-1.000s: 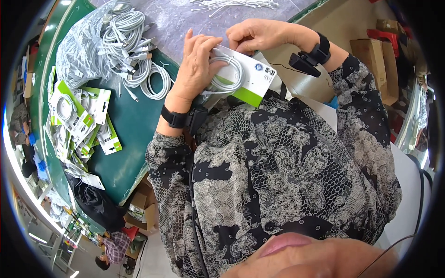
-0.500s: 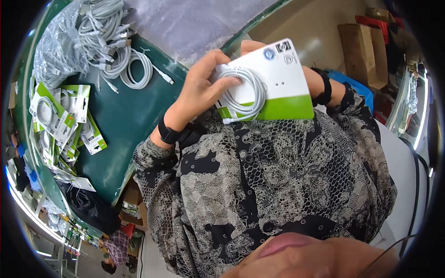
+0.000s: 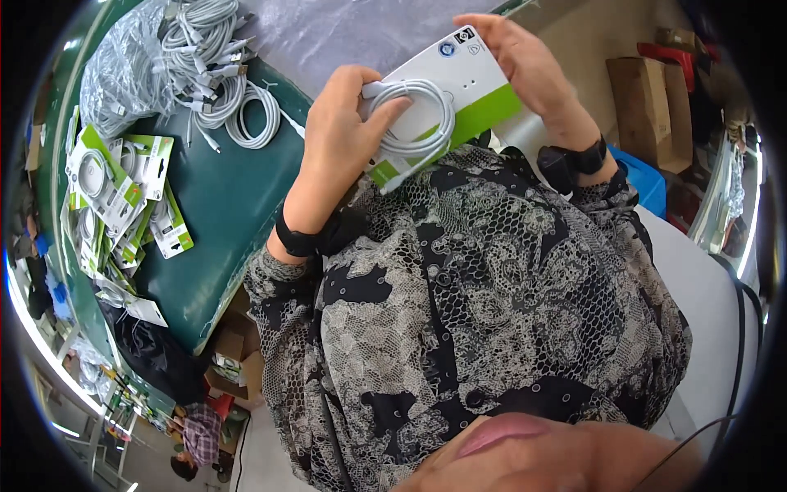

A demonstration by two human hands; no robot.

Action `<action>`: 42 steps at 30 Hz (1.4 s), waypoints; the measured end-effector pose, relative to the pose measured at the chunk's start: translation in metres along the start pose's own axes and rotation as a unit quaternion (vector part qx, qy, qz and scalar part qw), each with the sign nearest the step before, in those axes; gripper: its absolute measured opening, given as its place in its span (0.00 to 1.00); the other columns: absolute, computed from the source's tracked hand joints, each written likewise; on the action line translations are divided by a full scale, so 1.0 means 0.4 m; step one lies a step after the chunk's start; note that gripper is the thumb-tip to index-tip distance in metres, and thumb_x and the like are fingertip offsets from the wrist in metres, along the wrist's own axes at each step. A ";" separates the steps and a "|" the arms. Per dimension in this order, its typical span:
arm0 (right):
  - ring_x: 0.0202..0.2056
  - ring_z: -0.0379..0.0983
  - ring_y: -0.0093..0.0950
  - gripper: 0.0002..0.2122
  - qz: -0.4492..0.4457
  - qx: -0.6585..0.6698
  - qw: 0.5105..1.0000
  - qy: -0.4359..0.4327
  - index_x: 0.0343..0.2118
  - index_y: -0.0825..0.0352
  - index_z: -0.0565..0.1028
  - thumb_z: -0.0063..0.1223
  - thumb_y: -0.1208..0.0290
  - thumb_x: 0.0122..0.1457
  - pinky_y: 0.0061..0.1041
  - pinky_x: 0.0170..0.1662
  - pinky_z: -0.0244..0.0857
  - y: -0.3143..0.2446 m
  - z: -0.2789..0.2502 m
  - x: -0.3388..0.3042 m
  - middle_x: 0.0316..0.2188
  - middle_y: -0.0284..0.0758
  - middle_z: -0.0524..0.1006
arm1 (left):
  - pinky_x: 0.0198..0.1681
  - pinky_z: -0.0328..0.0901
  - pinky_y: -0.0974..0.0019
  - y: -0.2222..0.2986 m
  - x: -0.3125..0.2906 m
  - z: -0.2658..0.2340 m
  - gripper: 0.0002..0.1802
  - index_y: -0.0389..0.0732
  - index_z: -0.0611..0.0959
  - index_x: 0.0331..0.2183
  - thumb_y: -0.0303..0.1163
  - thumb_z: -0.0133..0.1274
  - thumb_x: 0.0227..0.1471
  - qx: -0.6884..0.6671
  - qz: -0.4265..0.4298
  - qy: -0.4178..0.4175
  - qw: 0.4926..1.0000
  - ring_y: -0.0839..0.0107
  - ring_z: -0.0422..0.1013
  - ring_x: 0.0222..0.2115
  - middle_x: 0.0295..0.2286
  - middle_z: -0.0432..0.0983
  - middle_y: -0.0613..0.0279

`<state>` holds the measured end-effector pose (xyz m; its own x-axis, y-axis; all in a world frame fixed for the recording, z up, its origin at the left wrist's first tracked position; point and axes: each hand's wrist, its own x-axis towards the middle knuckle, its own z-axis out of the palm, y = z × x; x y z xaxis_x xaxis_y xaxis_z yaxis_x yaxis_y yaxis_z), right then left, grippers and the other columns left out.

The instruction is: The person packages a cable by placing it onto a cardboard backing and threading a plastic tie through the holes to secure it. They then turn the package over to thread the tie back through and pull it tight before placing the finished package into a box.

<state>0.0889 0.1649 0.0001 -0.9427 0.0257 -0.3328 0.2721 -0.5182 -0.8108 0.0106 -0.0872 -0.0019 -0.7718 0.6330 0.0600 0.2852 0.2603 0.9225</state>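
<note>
A coiled white cable (image 3: 447, 125) lies against a white and green packaging card (image 3: 484, 72) in front of my chest. My left hand (image 3: 338, 119) grips both at their left end, its thumb pressed over the coil. One cable end sticks out below the loop, near the card's green edge. Beside the card's right edge, my right hand (image 3: 533, 70) is open with fingers stretched out. Whether its palm touches the card I cannot tell.
On the green table (image 3: 221, 213) lie a pile of coiled white cables (image 3: 201, 49), a clear plastic bag (image 3: 123, 74) and several carded cables (image 3: 106, 184). A plastic sheet (image 3: 320, 41) covers the far part. Cardboard boxes (image 3: 643, 111) stand at right; another person (image 3: 197, 435) is at lower left.
My right hand has come out from behind the card to its right edge, fingers now spread. The card and cable have tilted and shifted slightly left, still in my left hand.
</note>
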 end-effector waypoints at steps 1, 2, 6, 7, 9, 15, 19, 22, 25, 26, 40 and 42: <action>0.45 0.70 0.32 0.20 -0.003 -0.001 1.000 -0.005 0.44 0.67 0.72 0.63 0.71 0.46 0.31 0.46 0.68 -0.031 0.032 -0.002 0.43 0.39 0.73 | 0.26 0.63 0.67 0.001 0.008 0.000 0.15 0.37 0.77 0.35 0.32 0.61 0.45 0.073 0.060 0.026 0.995 0.67 0.69 0.24 0.26 0.70 0.60; 0.47 0.69 0.32 0.21 -0.122 -0.227 0.966 -0.018 0.48 0.67 0.69 0.59 0.72 0.51 0.30 0.48 0.66 -0.052 0.087 -0.017 0.45 0.39 0.71 | 0.26 0.64 0.65 0.004 0.013 -0.001 0.15 0.38 0.77 0.35 0.31 0.61 0.45 0.146 0.120 0.051 0.981 0.64 0.70 0.25 0.27 0.70 0.59; 0.50 0.66 0.31 0.19 -0.351 -0.626 0.696 0.012 0.51 0.66 0.66 0.53 0.72 0.56 0.29 0.52 0.62 -0.026 0.158 -0.014 0.50 0.37 0.68 | 0.27 0.65 0.63 0.040 0.026 0.023 0.14 0.41 0.78 0.35 0.32 0.61 0.44 0.130 0.094 0.064 0.985 0.59 0.70 0.27 0.30 0.69 0.57; 0.50 0.65 0.31 0.16 -0.370 -0.628 0.683 0.041 0.46 0.65 0.70 0.56 0.72 0.53 0.29 0.51 0.63 0.006 0.151 -0.004 0.49 0.37 0.69 | 0.27 0.65 0.63 0.037 0.029 0.024 0.14 0.41 0.78 0.35 0.32 0.61 0.44 0.130 0.099 0.062 0.985 0.59 0.70 0.27 0.30 0.69 0.57; 0.50 0.65 0.31 0.14 -0.391 -0.628 0.670 0.070 0.41 0.63 0.74 0.59 0.73 0.49 0.30 0.50 0.64 0.021 0.148 -0.003 0.48 0.36 0.69 | 0.28 0.65 0.62 0.011 0.020 0.029 0.14 0.43 0.79 0.35 0.31 0.61 0.43 0.104 0.064 0.027 0.992 0.60 0.70 0.28 0.30 0.69 0.57; 0.41 0.68 0.33 0.11 -0.351 -0.665 0.659 -0.010 0.34 0.63 0.74 0.60 0.77 0.46 0.30 0.45 0.65 0.009 0.158 -0.025 0.42 0.34 0.72 | 0.29 0.65 0.61 0.009 -0.015 0.038 0.14 0.43 0.79 0.34 0.29 0.63 0.41 -0.024 0.019 0.009 0.999 0.60 0.70 0.28 0.29 0.69 0.57; 0.39 0.69 0.34 0.10 -0.369 -0.643 0.671 -0.019 0.34 0.64 0.74 0.59 0.78 0.46 0.30 0.43 0.65 0.026 0.172 -0.042 0.41 0.34 0.73 | 0.28 0.65 0.62 0.017 -0.011 0.048 0.14 0.41 0.77 0.31 0.28 0.64 0.39 0.105 0.102 0.047 0.988 0.60 0.70 0.27 0.27 0.69 0.58; 0.37 0.69 0.34 0.09 -0.383 -0.622 0.683 -0.011 0.33 0.65 0.74 0.59 0.79 0.46 0.30 0.42 0.65 0.038 0.166 -0.054 0.39 0.34 0.74 | 0.28 0.65 0.62 0.018 -0.031 0.057 0.14 0.39 0.74 0.28 0.28 0.64 0.38 0.061 0.057 0.060 0.995 0.60 0.69 0.26 0.26 0.69 0.58; 0.36 0.70 0.34 0.09 -0.403 -0.600 0.691 -0.002 0.31 0.66 0.75 0.60 0.79 0.46 0.29 0.40 0.66 0.049 0.158 -0.064 0.38 0.34 0.74 | 0.28 0.65 0.62 0.021 -0.032 0.059 0.14 0.39 0.74 0.27 0.28 0.63 0.38 0.082 0.084 0.055 0.992 0.60 0.69 0.26 0.26 0.68 0.58; 0.36 0.70 0.33 0.09 -0.407 -0.594 0.694 0.008 0.31 0.66 0.75 0.60 0.79 0.45 0.28 0.39 0.66 0.056 0.159 -0.068 0.38 0.34 0.74 | 0.28 0.65 0.62 0.019 -0.034 0.060 0.14 0.39 0.73 0.27 0.28 0.63 0.38 0.092 0.099 0.053 0.989 0.60 0.69 0.26 0.26 0.68 0.58; 0.35 0.71 0.24 0.15 -0.197 -0.427 0.880 0.069 0.45 0.62 0.74 0.59 0.72 0.53 0.19 0.32 0.66 0.045 0.117 -0.058 0.43 0.33 0.71 | 0.32 0.65 0.65 -0.040 -0.002 0.025 0.13 0.37 0.75 0.33 0.27 0.59 0.42 0.068 0.087 0.041 0.993 0.62 0.69 0.26 0.29 0.70 0.56; 0.38 0.70 0.26 0.17 -0.184 -0.368 0.909 0.062 0.47 0.64 0.72 0.59 0.73 0.53 0.23 0.38 0.64 -0.008 0.162 -0.040 0.43 0.34 0.71 | 0.35 0.66 0.67 -0.029 0.032 -0.007 0.14 0.37 0.76 0.37 0.27 0.57 0.45 0.088 0.119 0.079 0.986 0.64 0.71 0.29 0.32 0.72 0.54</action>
<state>0.0906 0.1107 0.0390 -0.9796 0.2007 0.0119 0.0407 0.2561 -0.9658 -0.0042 -0.0840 -0.0108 -0.7467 0.5727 0.3383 0.5517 0.2490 0.7960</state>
